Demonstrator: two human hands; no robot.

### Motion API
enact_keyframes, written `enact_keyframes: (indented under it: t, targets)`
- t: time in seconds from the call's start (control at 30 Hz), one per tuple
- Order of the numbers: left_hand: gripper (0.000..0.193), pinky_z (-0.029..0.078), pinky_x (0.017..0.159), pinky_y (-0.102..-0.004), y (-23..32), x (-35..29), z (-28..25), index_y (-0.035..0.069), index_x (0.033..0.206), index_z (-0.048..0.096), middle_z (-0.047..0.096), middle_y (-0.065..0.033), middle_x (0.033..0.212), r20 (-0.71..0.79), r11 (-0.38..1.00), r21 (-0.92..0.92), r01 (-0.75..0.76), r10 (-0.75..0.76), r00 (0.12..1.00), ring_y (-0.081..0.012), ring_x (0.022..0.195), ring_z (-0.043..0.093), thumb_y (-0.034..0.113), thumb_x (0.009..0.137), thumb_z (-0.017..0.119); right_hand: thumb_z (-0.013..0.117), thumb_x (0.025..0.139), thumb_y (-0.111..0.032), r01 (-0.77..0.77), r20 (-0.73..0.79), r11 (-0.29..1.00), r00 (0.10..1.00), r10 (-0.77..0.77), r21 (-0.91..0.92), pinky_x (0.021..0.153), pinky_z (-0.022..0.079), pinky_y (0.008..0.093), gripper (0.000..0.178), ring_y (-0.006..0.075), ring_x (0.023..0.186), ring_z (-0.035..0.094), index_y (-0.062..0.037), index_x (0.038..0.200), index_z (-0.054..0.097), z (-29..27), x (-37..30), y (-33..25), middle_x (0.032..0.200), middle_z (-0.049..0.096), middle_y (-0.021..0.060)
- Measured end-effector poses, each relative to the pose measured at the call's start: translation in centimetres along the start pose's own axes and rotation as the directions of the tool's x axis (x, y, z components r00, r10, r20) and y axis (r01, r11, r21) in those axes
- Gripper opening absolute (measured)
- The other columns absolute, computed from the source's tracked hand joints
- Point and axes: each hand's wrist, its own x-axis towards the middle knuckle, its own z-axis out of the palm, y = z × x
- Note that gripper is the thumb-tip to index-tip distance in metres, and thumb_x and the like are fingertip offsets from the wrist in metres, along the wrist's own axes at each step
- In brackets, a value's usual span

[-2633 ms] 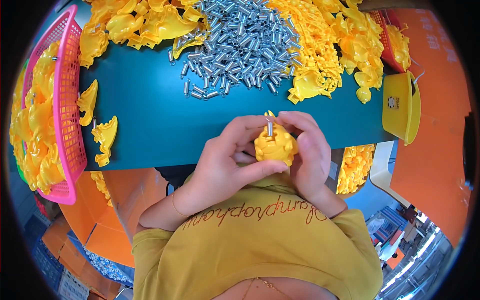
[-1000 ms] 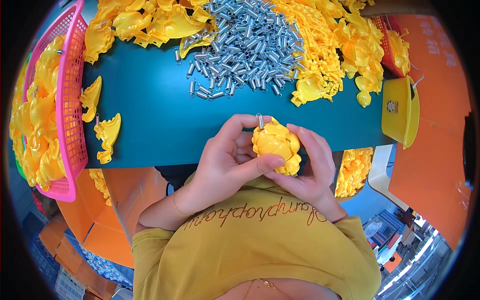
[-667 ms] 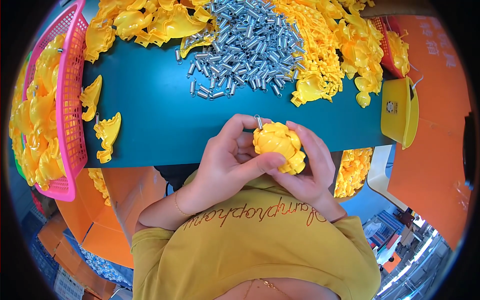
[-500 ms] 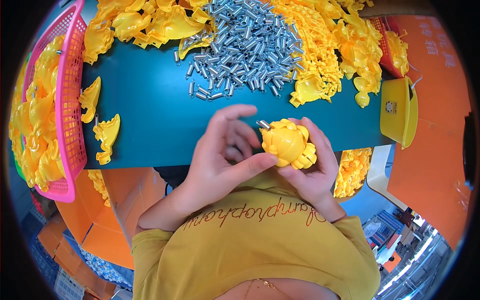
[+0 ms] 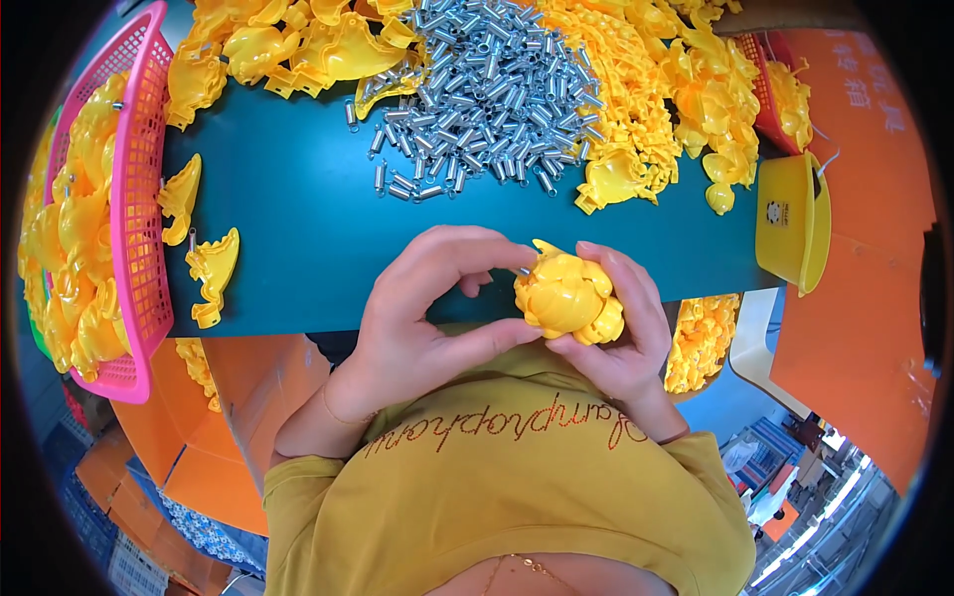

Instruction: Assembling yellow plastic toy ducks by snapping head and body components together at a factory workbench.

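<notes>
A lumpy, glossy yellow plastic part [image 5: 568,296] is held up between my hands, above the near table edge. My right hand [image 5: 641,333] wraps round its right side, thumb below and fingers behind. My left hand [image 5: 417,303] has its thumb against the lower left of the part. Its index fingertip rests on a small metal spring [image 5: 525,271] that sticks out at the part's upper left; most of that spring is hidden. Two loose curved yellow pieces, an upper piece [image 5: 180,201] and a lower piece [image 5: 214,276], lie on the table to the left, the lower one with a spring in it.
On the green table [image 5: 288,189] a heap of metal springs [image 5: 492,89] lies between piles of yellow parts [image 5: 328,45]. A pink basket [image 5: 149,199] full of yellow parts stands at the left. At the right are a yellow tub [image 5: 795,223] and a red basket [image 5: 763,89].
The yellow part has been turned, so its spring points less outward. My left index finger has come down onto the spring, and the left fingers have closed in toward the part.
</notes>
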Motion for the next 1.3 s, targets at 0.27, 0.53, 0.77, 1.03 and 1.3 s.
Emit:
enact_keyframes:
  t: [0.27, 0.53, 0.77, 1.03, 1.3]
  targets:
    - [0.033, 0.052, 0.085, -0.0313, -0.2, -0.2, -0.5, -0.004, 0.118, 0.066, 0.065, -0.0135, 0.113, 0.071, 0.918, -0.376, 0.127, -0.108, 0.992, -0.0183, 0.097, 0.063, 0.001, 0.088, 0.079, 0.093, 0.074, -0.012, 0.124, -0.031, 0.989, 0.991, -0.127, -0.084, 0.094, 0.058, 0.0456, 0.075, 0.0396, 0.116, 0.067, 0.0005, 0.138, 0.057, -0.2, -0.4, 0.4, 0.129, 0.064, 0.0276]
    - [0.023, 0.053, 0.093, -0.0336, 0.0, -0.7, 0.6, -0.004, 0.119, 0.061, 0.064, -0.0168, 0.119, 0.099, 0.737, -0.640, 0.217, -0.201, 0.975, -0.0198, 0.107, 0.064, 0.000, 0.097, 0.067, 0.089, 0.076, -0.005, 0.270, -0.032, 0.955, 0.961, -0.275, -0.123, 0.086, 0.060, 0.0434, 0.066, 0.0373, 0.110, 0.068, -0.0051, 0.135, 0.058, 0.0, -0.9, 1.3, 0.132, 0.061, 0.0271]
    - [0.059, 0.052, 0.100, -0.0350, 0.8, -1.2, 2.5, 0.002, 0.143, 0.040, 0.060, -0.0202, 0.134, 0.043, 0.613, -0.753, 0.239, -0.316, 0.948, -0.0216, 0.115, 0.063, 0.007, 0.095, 0.073, 0.092, 0.075, -0.010, 0.237, -0.006, 0.907, 0.967, -0.255, -0.348, 0.092, 0.058, 0.0443, 0.091, 0.0373, 0.116, 0.063, -0.0107, 0.149, 0.040, -0.2, -1.3, 0.5, 0.136, 0.056, 0.0242]
    - [0.095, 0.060, 0.089, -0.0361, -0.3, -0.9, 3.4, 0.003, 0.155, 0.037, 0.050, -0.0164, 0.153, -0.048, 0.986, -0.166, 0.009, -0.017, 0.999, -0.0268, 0.114, 0.070, 0.016, 0.078, 0.091, 0.092, 0.073, -0.008, 0.122, -0.095, 0.926, 0.981, -0.166, -0.356, 0.099, 0.055, 0.0432, 0.079, 0.0356, 0.124, 0.059, -0.0039, 0.141, 0.051, 1.2, -0.8, 1.1, 0.138, 0.053, 0.0222]
    - [0.083, 0.059, 0.088, -0.0337, -0.5, -0.1, 1.9, 0.012, 0.149, 0.052, 0.063, -0.0110, 0.139, 0.012, 0.996, 0.078, -0.032, 0.031, 0.999, -0.0228, 0.100, 0.071, 0.004, 0.073, 0.086, 0.072, 0.079, 0.006, -0.037, 0.078, 0.999, 0.996, 0.038, -0.024, 0.099, 0.058, 0.0405, 0.074, 0.0363, 0.132, 0.053, -0.0003, 0.148, 0.047, -0.2, -0.9, 0.3, 0.144, 0.043, 0.0252]
